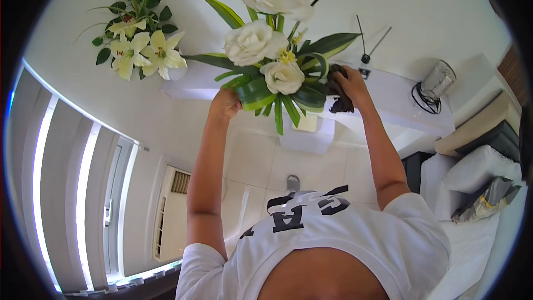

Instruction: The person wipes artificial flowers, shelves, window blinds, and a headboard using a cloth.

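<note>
A flower arrangement point(252, 44) with white roses, long green leaves and small yellow blooms is in front of me at the top middle. My left hand point(226, 103) is closed at its lower left edge, fingers partly covered by the leaves. Any vase or base under the foliage is hidden. On the other side, my right hand point(352, 84) grips a crumpled dark cloth point(341, 100), close against the right-hand leaves.
A white shelf point(388, 91) runs along the wall, bearing a reed diffuser point(365, 60) and a glass lamp-like object point(438, 79) with a coiled black cable. Cream lilies point(133, 53) stand at left. Vertical blinds point(66, 189) cover the left side; a bed with pillows point(472, 175) is right.
</note>
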`<state>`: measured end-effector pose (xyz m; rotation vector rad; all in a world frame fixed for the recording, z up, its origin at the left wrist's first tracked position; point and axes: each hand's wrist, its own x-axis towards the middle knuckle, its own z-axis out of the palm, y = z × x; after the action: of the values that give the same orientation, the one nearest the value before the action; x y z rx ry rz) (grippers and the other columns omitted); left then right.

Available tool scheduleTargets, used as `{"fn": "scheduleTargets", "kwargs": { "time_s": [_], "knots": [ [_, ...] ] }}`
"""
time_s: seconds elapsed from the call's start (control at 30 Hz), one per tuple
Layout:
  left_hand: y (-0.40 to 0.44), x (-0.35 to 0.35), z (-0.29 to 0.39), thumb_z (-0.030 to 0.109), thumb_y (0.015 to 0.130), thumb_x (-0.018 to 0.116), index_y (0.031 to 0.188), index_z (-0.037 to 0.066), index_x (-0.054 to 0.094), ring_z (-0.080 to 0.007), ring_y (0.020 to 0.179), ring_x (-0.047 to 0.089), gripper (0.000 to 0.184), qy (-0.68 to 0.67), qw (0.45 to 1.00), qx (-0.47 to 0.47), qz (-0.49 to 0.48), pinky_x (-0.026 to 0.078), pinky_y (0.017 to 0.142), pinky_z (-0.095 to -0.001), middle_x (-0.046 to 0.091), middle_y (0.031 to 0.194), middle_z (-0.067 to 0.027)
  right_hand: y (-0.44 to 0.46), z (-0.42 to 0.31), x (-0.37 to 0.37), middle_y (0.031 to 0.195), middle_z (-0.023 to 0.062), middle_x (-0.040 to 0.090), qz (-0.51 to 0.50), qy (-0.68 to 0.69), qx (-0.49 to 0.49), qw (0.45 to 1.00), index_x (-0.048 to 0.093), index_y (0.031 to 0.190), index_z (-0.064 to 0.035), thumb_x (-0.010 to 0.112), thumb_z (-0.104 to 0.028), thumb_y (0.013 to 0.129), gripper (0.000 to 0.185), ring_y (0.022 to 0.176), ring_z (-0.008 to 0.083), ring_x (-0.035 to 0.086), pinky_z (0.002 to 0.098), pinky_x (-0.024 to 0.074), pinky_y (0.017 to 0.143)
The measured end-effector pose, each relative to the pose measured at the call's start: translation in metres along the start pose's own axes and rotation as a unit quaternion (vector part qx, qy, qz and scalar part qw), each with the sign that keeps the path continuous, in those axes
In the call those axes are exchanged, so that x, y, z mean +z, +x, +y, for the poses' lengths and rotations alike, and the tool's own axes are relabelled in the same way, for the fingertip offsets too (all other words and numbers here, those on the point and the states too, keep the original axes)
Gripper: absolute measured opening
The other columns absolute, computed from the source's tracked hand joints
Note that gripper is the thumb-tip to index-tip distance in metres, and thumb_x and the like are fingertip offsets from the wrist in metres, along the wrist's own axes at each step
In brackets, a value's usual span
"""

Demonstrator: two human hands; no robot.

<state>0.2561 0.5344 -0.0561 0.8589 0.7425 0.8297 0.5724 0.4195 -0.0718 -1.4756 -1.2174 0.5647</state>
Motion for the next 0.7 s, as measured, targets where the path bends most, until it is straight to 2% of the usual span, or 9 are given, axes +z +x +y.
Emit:
{"fn": "scheduleTargets", "kwargs": {
  "time_s": [0.03,0.07,0.17,0.33,0.4,0.43,0.5,0.63,0.7],
  "knots": [
    [0.015,-0.005,0.015,0.006,0.089,0.043,0.109,0.002,0.049,-0.0221,0.084,0.062,0.021,0.044,0.999,0.006,-0.010,0.057,0.062,-0.0365,0.058,0.102,-0.0117,0.027,0.002,0.010,0.074,0.0181,0.062,0.007,-0.008,-0.016,1.000,0.058,0.089,0.0069,0.053,-0.022,0.078,0.032,0.066,0.0240,0.059,0.0328,0.0459,0.065],
    [0.023,-0.001,0.028,0.003,0.089,0.039,0.110,-0.002,0.045,-0.0270,0.085,0.061,0.023,0.083,0.995,0.047,-0.016,0.057,0.064,-0.0438,0.057,0.102,-0.0155,0.052,0.006,0.020,0.074,0.0207,0.061,0.010,-0.033,-0.011,0.999,0.058,0.088,0.0070,0.054,-0.025,0.076,0.034,0.067,0.0286,0.060,0.0347,0.0460,0.067],
    [0.073,-0.011,0.061,0.002,0.088,0.039,0.112,-0.005,0.042,-0.0316,0.083,0.061,0.025,0.117,0.993,0.019,0.013,0.056,0.064,-0.0485,0.055,0.103,-0.0198,0.102,0.002,0.038,0.077,0.0222,0.061,0.013,-0.098,0.004,0.995,0.058,0.088,0.0056,0.054,-0.026,0.075,0.034,0.072,0.0325,0.060,0.0367,0.0459,0.068],
    [0.117,-0.013,0.064,0.003,0.086,0.043,0.105,-0.006,0.047,-0.0306,0.079,0.062,0.022,0.190,0.976,0.061,0.085,0.057,0.062,-0.0473,0.056,0.097,-0.0197,0.139,0.014,0.058,0.084,0.0227,0.061,0.017,-0.211,0.025,0.977,0.059,0.087,0.0022,0.054,-0.027,0.074,0.032,0.080,0.0376,0.059,0.0404,0.0461,0.072],
    [0.134,-0.016,0.062,0.002,0.083,0.046,0.100,-0.005,0.052,-0.0269,0.077,0.062,0.019,0.219,0.965,0.062,0.133,0.056,0.061,-0.0402,0.058,0.095,-0.0164,0.147,0.013,0.060,0.086,0.0226,0.061,0.025,-0.261,0.038,0.964,0.060,0.087,0.0010,0.054,-0.028,0.074,0.032,0.081,0.0386,0.058,0.0415,0.0461,0.073],
    [0.148,-0.024,0.058,0.002,0.083,0.046,0.100,-0.005,0.052,-0.0269,0.077,0.062,0.019,0.220,0.966,0.059,0.125,0.056,0.061,-0.0402,0.058,0.095,-0.0164,0.147,0.013,0.062,0.086,0.0219,0.061,0.035,-0.283,0.036,0.958,0.060,0.087,0.0002,0.054,-0.028,0.074,0.032,0.082,0.0379,0.058,0.0422,0.0462,0.073],
    [0.183,-0.054,0.040,-0.001,0.079,0.048,0.100,-0.005,0.053,-0.0244,0.070,0.061,0.022,0.167,0.972,0.129,0.101,0.049,0.058,-0.0338,0.058,0.097,-0.0138,0.140,0.014,0.066,0.086,0.0212,0.061,0.050,-0.306,0.048,0.950,0.060,0.088,-0.0006,0.054,-0.029,0.074,0.032,0.082,0.0373,0.058,0.0429,0.0464,0.074],
    [0.226,-0.078,0.018,0.000,0.075,0.052,0.096,-0.006,0.056,-0.0208,0.065,0.059,0.022,0.154,0.972,0.156,0.084,0.044,0.055,-0.0322,0.061,0.090,-0.0126,0.137,0.003,0.070,0.086,0.0186,0.061,0.064,-0.396,0.070,0.913,0.061,0.089,-0.0035,0.055,-0.029,0.074,0.030,0.083,0.0353,0.059,0.0429,0.0470,0.073],
    [0.205,-0.060,0.030,0.002,0.071,0.057,0.085,-0.006,0.060,-0.0187,0.062,0.056,0.016,0.274,0.929,0.208,0.135,0.044,0.054,-0.0332,0.063,0.078,-0.0127,0.135,0.000,0.072,0.086,0.0177,0.062,0.072,-0.414,0.087,0.903,0.061,0.089,-0.0045,0.054,-0.030,0.074,0.030,0.083,0.0347,0.059,0.0426,0.0472,0.073]
  ]
}}
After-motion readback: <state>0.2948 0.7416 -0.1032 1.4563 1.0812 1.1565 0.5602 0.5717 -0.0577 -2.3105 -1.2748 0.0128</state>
